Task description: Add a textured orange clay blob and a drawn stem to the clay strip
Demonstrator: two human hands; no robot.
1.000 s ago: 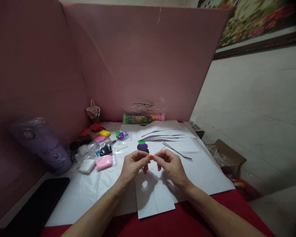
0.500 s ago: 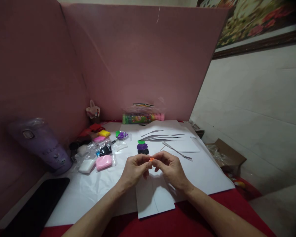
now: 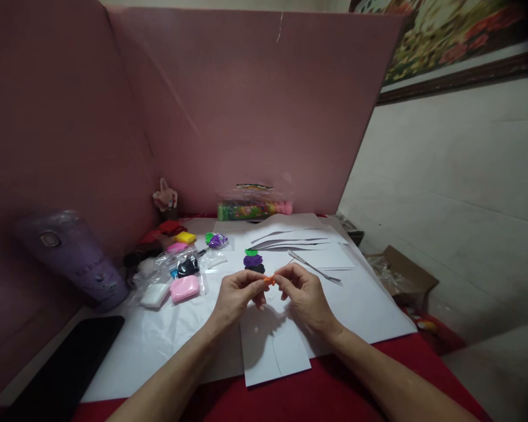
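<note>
A small piece of orange modelling clay (image 3: 270, 280) is stretched between my two hands. My left hand (image 3: 240, 297) pinches its left end between thumb and forefinger. The thumb and forefinger of my right hand (image 3: 305, 297) are closed on its right end. Beneath them lies a sheet of white paper (image 3: 275, 351) with a thin curved line on it. Just beyond my fingers, textured patches of green clay (image 3: 251, 252), purple clay (image 3: 253, 260) and black clay (image 3: 254, 268) sit in a stack on the paper.
A fork (image 3: 315, 268) lies to the right, by cut paper strips (image 3: 286, 246). Packets of clay, including a pink one (image 3: 185, 289), crowd the left beside a purple tumbler (image 3: 79, 261) and a black phone-like slab (image 3: 66, 369). A cardboard box (image 3: 400, 269) stands at right.
My hands have drawn slightly apart, and the orange clay between them now looks longer. More of it shows. The things on the table have stayed put.
</note>
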